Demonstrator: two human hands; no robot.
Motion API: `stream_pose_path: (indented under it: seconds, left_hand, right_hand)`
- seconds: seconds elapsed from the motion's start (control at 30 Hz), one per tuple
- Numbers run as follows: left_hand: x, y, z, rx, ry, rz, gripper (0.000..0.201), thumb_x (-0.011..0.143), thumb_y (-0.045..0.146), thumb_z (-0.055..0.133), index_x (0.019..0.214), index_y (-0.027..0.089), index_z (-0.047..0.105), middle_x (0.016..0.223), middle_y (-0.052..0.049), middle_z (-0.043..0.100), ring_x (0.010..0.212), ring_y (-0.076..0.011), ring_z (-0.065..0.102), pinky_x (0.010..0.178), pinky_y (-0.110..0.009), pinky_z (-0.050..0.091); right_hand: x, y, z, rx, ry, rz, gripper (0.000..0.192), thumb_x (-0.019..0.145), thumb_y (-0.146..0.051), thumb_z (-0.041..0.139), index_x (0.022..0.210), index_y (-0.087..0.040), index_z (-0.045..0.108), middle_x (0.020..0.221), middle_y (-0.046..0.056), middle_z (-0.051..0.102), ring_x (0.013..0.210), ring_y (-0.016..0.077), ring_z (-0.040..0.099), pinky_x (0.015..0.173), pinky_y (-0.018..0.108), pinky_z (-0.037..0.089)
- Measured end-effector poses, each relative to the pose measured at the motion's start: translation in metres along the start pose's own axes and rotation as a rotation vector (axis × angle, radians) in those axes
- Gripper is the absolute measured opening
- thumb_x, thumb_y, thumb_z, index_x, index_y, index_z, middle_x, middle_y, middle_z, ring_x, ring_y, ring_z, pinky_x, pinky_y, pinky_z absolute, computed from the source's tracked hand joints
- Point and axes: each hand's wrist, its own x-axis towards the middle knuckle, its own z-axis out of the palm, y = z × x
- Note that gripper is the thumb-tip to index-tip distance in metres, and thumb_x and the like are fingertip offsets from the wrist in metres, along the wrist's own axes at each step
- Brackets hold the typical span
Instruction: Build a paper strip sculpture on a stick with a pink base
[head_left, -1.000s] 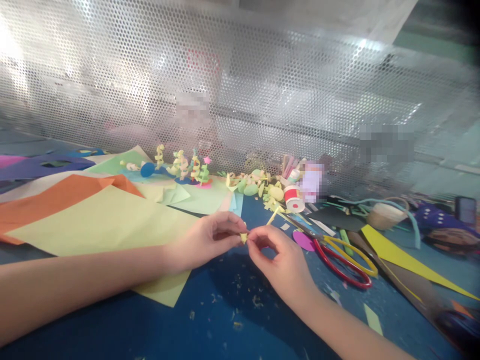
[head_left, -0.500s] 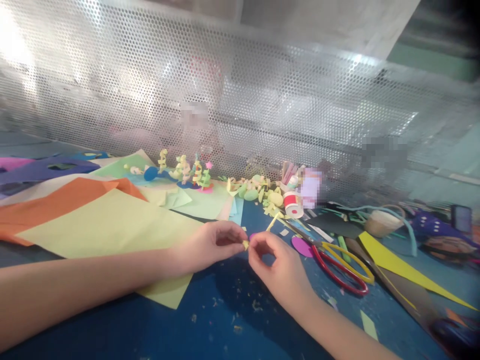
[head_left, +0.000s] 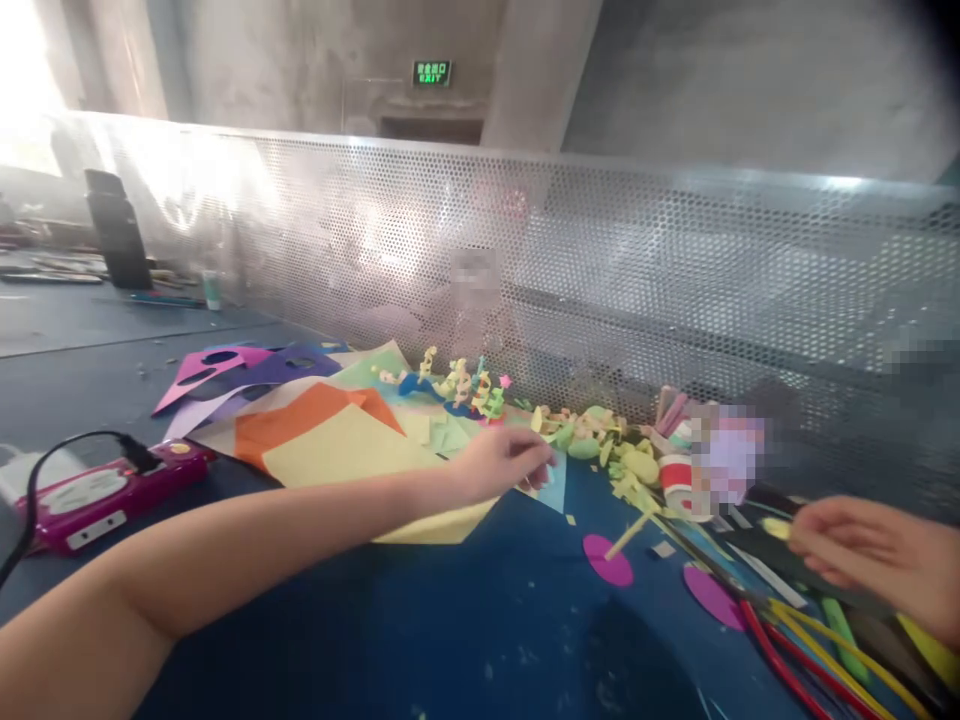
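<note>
Pinching a small pale-yellow piece [head_left: 775, 527] between thumb and fingertips, the right hand [head_left: 874, 560] is at about four o'clock from the middle of the view, raised over the clutter. The left hand [head_left: 501, 466] is at six o'clock from that same middle, its fingers bent and its thumb close to them; whether it grips anything I cannot tell. Beside its fingertips shows a light-blue sheet [head_left: 553, 492].

At four o'clock from the left hand, a magenta disc [head_left: 600, 572] lies flat on the blue tabletop [head_left: 450, 640], with a pale-yellow stick [head_left: 627, 536] rising from it and leaning toward two o'clock. A second magenta disc [head_left: 712, 598] lies between three and four o'clock from the first, touching or just beside the scissors [head_left: 772, 650], whose red and yellow handles run toward four o'clock.

At two o'clock from the first disc is a red-and-white spool [head_left: 677, 474], next to a heap of yellow-green cut pieces [head_left: 636, 464]. Small paper models [head_left: 457, 385] stand at eleven o'clock from the left hand. Toward nine o'clock, a pale-yellow sheet [head_left: 330, 455] overlaps an orange sheet [head_left: 259, 432], and farther out lies a magenta power strip [head_left: 112, 500].
</note>
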Motion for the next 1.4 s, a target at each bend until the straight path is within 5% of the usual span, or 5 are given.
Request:
stream_pose_path:
  seconds: [0.17, 0.37, 0.5, 0.77, 1.4]
  left_hand:
    - [0.007, 0.011, -0.047, 0.301, 0.052, -0.037, 0.043, 0.093, 0.038, 0.021, 0.099, 0.012, 0.055, 0.081, -0.009, 0.064, 0.069, -0.0122, 0.061, 0.067, -0.027, 0.051]
    - [-0.017, -0.002, -0.079, 0.592, -0.151, -0.079, 0.035, 0.061, 0.041, 0.071, 0.088, 0.019, 0.068, 0.09, -0.006, 0.066, 0.082, -0.0215, 0.059, 0.072, -0.028, 0.044]
    - [-0.036, -0.01, -0.081, 0.895, -0.321, -0.087, 0.054, 0.066, 0.043, 0.067, 0.114, 0.021, 0.059, 0.112, -0.011, 0.058, 0.101, -0.0276, 0.054, 0.084, -0.033, 0.04]
    - [-0.035, -0.016, -0.082, 0.909, -0.384, -0.18, 0.059, 0.069, 0.051, 0.061, 0.12, 0.02, 0.054, 0.109, -0.012, 0.055, 0.102, -0.0282, 0.052, 0.083, -0.032, 0.039]
    - [-0.037, -0.015, -0.081, 1.0, -0.253, -0.014, 0.056, 0.064, 0.051, 0.065, 0.108, 0.023, 0.047, 0.104, -0.007, 0.054, 0.098, -0.0291, 0.046, 0.081, -0.035, 0.035]
  right_hand:
    - [-0.005, -0.009, 0.034, -0.075, -0.305, 0.272, 0.014, 0.065, -0.038, 0.061, 0.057, -0.026, 0.06, 0.065, 0.013, 0.07, 0.061, 0.0254, 0.067, 0.059, 0.035, 0.049]
    - [-0.014, -0.026, 0.058, -0.275, -0.333, 0.217, 0.012, 0.064, -0.034, 0.057, 0.062, -0.022, 0.057, 0.065, 0.006, 0.069, 0.067, 0.0255, 0.065, 0.062, 0.032, 0.044]
    - [-0.018, -0.021, 0.049, -0.215, -0.377, 0.213, 0.007, 0.067, -0.026, 0.056, 0.069, -0.02, 0.059, 0.07, 0.004, 0.069, 0.069, 0.0206, 0.065, 0.062, 0.026, 0.044]
    - [-0.016, -0.013, 0.03, -0.172, -0.353, 0.277, 0.008, 0.069, -0.02, 0.054, 0.075, -0.017, 0.059, 0.064, 0.003, 0.068, 0.061, 0.0173, 0.064, 0.059, 0.025, 0.045]
    - [-0.018, -0.021, 0.056, -0.262, -0.246, 0.167, 0.022, 0.07, -0.029, 0.06, 0.089, -0.018, 0.067, 0.083, 0.006, 0.071, 0.072, 0.0217, 0.066, 0.066, 0.028, 0.046]
